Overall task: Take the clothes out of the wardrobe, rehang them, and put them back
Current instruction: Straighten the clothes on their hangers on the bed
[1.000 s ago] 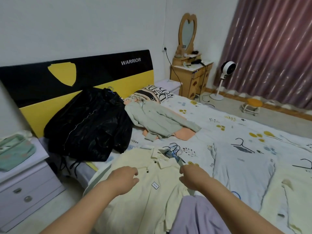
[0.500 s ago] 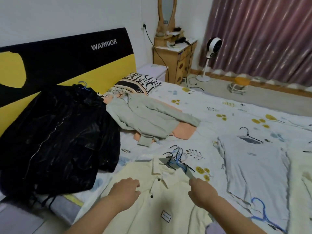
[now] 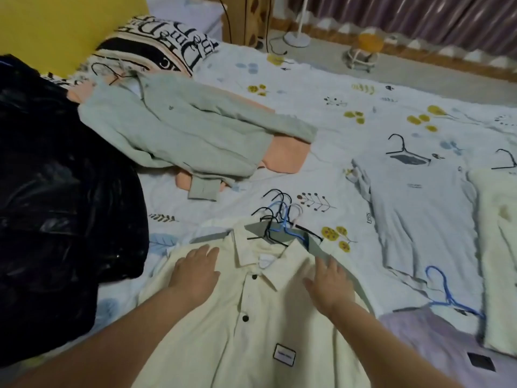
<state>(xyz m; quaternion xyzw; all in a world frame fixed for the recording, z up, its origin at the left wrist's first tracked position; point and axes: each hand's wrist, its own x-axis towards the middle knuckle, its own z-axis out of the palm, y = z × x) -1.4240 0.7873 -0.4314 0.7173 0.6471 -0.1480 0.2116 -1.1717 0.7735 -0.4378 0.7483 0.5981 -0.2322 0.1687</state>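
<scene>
Cream shirt with dark buttons lies buttoned on the bed; left hand and right hand press flat on its shoulders, fingers spread.

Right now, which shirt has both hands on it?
The cream button-up shirt nearest the camera: the left hand and right hand lie flat beside its collar. The green shirt and pale blue T-shirt lie untouched.

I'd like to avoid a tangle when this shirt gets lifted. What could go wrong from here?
1. The hanger hooks bunched at the cream shirt collar overlap and may snag and come up together.
2. The left hand and right hand lie flat on the shoulders, gripping nothing; the shirt could slide off its hanger when raised.
</scene>
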